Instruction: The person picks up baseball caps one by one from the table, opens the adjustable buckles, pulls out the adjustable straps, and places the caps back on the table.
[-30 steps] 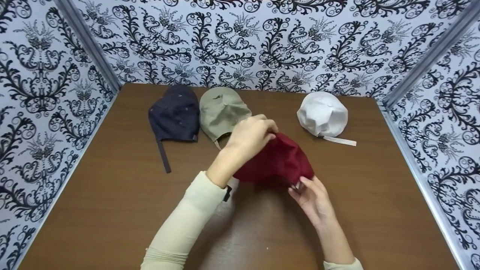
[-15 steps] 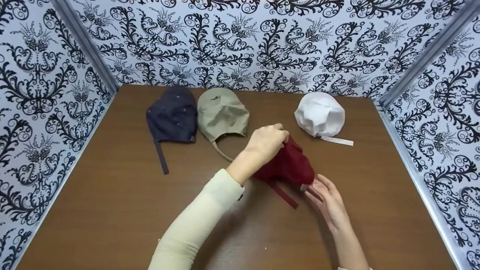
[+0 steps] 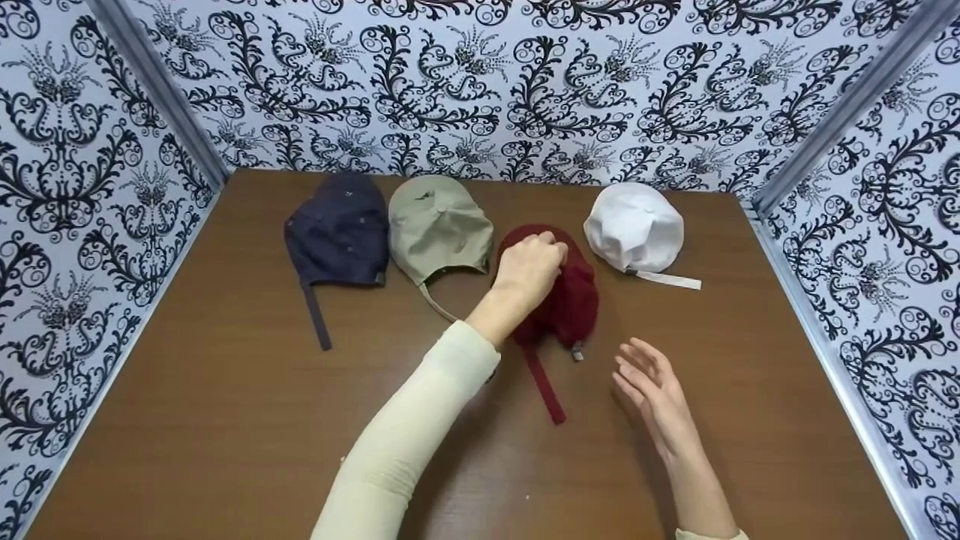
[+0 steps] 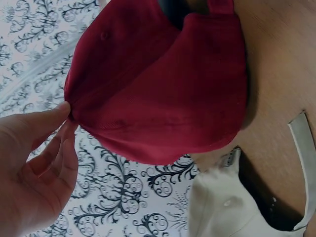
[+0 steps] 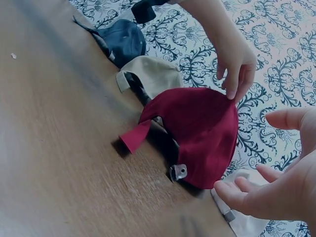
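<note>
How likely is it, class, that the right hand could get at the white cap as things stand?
Probably yes: the right hand holds nothing, and nothing seems to stand between it and the white cap; the red cap lies left of that path.

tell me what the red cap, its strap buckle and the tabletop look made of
Red baseball cap: matte cloth, probably cotton, with visible seams and soft folds. Buckle: likely metal, from its silvery glint. Tabletop: wood or wood-look laminate, brown grain, faint sheen.
</note>
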The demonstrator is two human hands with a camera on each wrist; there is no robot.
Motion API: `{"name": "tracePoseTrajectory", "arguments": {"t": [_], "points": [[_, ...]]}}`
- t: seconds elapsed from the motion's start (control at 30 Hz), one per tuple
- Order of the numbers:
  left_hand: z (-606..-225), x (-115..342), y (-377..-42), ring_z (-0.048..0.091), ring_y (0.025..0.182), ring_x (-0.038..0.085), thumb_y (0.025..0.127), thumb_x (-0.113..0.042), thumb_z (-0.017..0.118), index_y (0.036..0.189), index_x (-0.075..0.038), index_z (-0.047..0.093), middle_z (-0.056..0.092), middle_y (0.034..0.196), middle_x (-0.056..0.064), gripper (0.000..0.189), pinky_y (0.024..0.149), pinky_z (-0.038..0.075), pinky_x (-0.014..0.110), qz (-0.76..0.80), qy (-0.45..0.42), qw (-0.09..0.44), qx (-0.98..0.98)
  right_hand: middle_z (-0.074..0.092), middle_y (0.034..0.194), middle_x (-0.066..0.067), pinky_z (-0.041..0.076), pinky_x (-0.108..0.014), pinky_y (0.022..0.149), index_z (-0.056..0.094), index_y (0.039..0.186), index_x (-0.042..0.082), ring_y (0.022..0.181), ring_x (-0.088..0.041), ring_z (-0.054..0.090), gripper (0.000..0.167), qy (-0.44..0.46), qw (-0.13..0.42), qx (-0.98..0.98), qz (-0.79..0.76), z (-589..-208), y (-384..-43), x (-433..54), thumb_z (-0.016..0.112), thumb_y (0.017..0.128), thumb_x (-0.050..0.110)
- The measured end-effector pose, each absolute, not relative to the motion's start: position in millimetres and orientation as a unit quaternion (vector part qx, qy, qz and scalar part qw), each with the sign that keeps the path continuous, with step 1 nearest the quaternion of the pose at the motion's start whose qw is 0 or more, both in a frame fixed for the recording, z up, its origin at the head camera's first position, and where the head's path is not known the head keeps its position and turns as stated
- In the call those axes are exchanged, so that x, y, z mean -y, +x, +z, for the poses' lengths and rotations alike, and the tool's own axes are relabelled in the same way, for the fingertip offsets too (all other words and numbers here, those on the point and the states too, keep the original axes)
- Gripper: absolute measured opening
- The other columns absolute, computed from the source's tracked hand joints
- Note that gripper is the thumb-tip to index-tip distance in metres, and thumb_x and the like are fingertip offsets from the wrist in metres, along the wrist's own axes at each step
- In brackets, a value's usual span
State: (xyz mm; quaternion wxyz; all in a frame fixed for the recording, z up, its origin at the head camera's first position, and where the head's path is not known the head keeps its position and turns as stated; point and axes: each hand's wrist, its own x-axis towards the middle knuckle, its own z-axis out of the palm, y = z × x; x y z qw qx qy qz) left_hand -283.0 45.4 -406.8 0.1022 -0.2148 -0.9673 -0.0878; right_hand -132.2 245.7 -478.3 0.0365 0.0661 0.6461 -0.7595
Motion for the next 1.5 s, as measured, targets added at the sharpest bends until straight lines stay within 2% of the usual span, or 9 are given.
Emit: {"name": "tracePoseTrajectory", "arguments": {"t": [0.43,0.53,0.63,0.8,0.97,1.07,1.2,1.33,1.5], "points": [[-426,-51,-320,0.071,0.098,0.031,0.1,-0.012,0.048,0.113,-0.016,0.07,0.062,0.12,0.005,0.025,0.081,0.061,0.041,-0.119,-0.123,0.066,0.983,0.058,0.124,0.008,0.051,-0.027,0.103,0.04,0.139,0.005,0.117,-0.005,0.059,0.041,0.05,0.019,-0.639,-0.767,-478,-133,-256,0.052,0.1,0.003],[-430,-50,-322,0.069,0.109,0.028,0.101,-0.01,0.048,0.125,-0.015,0.066,0.059,0.132,0.004,0.031,0.088,0.059,0.04,-0.118,-0.137,0.04,0.983,0.059,0.123,0.008,0.051,-0.026,0.103,0.044,0.136,0.008,0.116,-0.005,0.06,0.037,0.041,0.014,-0.635,-0.772,-475,-136,-259,0.052,0.1,0.002],[-434,-46,-322,0.055,0.133,0.022,0.101,-0.014,0.053,0.142,-0.014,0.054,0.046,0.152,0.003,0.041,0.102,0.053,0.037,-0.12,-0.155,0.004,0.981,0.059,0.122,0.008,0.051,-0.027,0.104,0.045,0.136,0.007,0.115,-0.006,0.06,0.037,0.042,0.01,-0.644,-0.764,-468,-145,-261,0.053,0.099,0.001],[-440,-39,-316,0.025,0.153,0.02,0.098,-0.023,0.062,0.154,-0.013,0.035,0.022,0.166,0.004,0.064,0.116,0.04,0.034,-0.139,-0.186,-0.03,0.972,0.064,0.113,0.014,0.053,-0.023,0.096,0.053,0.13,0.007,0.107,-0.003,0.061,0.033,0.047,-0.026,-0.693,-0.719,-445,-182,-272,0.056,0.097,0.0],[-441,-31,-297,0.027,0.152,0.022,0.096,-0.026,0.065,0.147,-0.014,0.048,0.029,0.164,0.007,0.055,0.119,0.037,0.034,-0.142,-0.221,-0.036,0.964,0.066,0.098,0.018,0.049,-0.013,0.085,0.063,0.118,-0.003,0.094,0.0,0.06,0.026,0.011,-0.138,-0.775,-0.616,-421,-239,-286,0.061,0.092,-0.005],[-441,-24,-283,0.035,0.149,0.022,0.096,-0.028,0.066,0.14,-0.016,0.056,0.038,0.16,0.006,0.047,0.117,0.04,0.035,-0.135,-0.234,-0.053,0.961,0.07,0.105,0.002,0.046,-0.011,0.087,0.061,0.121,-0.01,0.095,-0.002,0.058,0.03,0.008,-0.181,-0.823,-0.539,-413,-272,-290,0.062,0.091,-0.005],[-442,-15,-263,0.046,0.141,0.022,0.097,-0.032,0.064,0.138,-0.019,0.059,0.047,0.153,0.003,0.043,0.11,0.047,0.038,-0.124,-0.247,-0.084,0.957,0.067,0.119,-0.02,0.048,-0.021,0.091,0.066,0.119,-0.004,0.102,-0.015,0.062,0.029,0.015,-0.208,-0.869,-0.449,-411,-308,-293,0.063,0.091,0.001],[-444,-8,-241,0.052,0.135,0.023,0.097,-0.034,0.063,0.139,-0.02,0.058,0.053,0.148,0.002,0.044,0.109,0.048,0.039,-0.121,-0.259,-0.109,0.952,0.064,0.122,-0.022,0.046,-0.041,0.1,0.067,0.12,-0.001,0.116,-0.034,0.06,0.029,0.012,-0.213,-0.897,-0.388,-416,-332,-296,0.063,0.091,0.004],[-445,-3,-213,0.057,0.13,0.022,0.097,-0.037,0.064,0.137,-0.022,0.06,0.057,0.143,0.002,0.043,0.106,0.05,0.038,-0.109,-0.28,-0.123,0.946,0.055,0.138,-0.022,0.036,-0.056,0.11,0.062,0.128,0.0,0.131,-0.044,0.047,0.034,-0.004,-0.184,-0.934,-0.306,-422,-352,-301,0.059,0.095,0.006]]}}
